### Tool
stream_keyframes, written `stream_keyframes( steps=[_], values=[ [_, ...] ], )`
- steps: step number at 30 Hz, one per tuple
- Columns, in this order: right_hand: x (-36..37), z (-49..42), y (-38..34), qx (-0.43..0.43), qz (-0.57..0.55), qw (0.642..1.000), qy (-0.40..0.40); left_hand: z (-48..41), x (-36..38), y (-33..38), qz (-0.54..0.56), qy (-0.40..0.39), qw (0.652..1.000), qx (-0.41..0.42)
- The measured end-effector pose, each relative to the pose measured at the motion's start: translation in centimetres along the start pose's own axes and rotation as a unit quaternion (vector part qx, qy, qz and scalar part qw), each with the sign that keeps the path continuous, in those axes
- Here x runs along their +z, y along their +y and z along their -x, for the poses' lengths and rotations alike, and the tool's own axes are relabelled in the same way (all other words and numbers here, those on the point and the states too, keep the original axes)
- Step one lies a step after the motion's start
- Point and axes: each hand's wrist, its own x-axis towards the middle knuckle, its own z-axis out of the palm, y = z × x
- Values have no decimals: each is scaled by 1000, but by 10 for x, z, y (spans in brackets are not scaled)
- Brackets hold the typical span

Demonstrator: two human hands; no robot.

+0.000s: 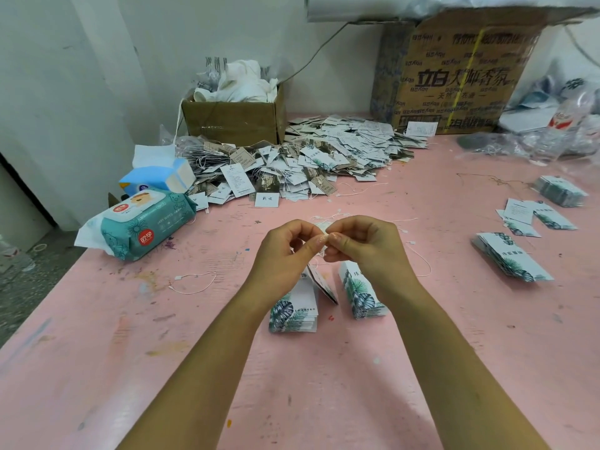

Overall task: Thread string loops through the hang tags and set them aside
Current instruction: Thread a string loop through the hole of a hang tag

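My left hand [285, 251] and my right hand [367, 245] meet fingertip to fingertip above the pink table [292, 384], both pinching a thin white string loop [324, 237]. A hang tag [323, 284] dangles from that string just below the fingers. Under my hands lie two stacks of leaf-printed hang tags, one on the left [293, 311] and one on the right [362, 295]. A loose string loop [194, 282] lies on the table to the left. A big heap of strung tags [308, 157] covers the far middle of the table.
A wet-wipes pack [146, 225] and a tissue pack [159, 177] sit at the far left. A small carton of cloth [233, 115] and a large printed carton [454, 73] stand at the back. More tag stacks [513, 256] lie on the right, near plastic bags [535, 138].
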Motion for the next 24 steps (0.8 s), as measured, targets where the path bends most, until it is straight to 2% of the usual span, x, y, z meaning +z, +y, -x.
stream_keyframes(
  steps=[5,24],
  values=[
    [1,0,-3,10,14,1000,-21,-2,-1,-2,-15,4,1000,-2],
    [7,-1,-2,8,0,1000,3,-1,0,-3,35,15,999,-11]
  ],
)
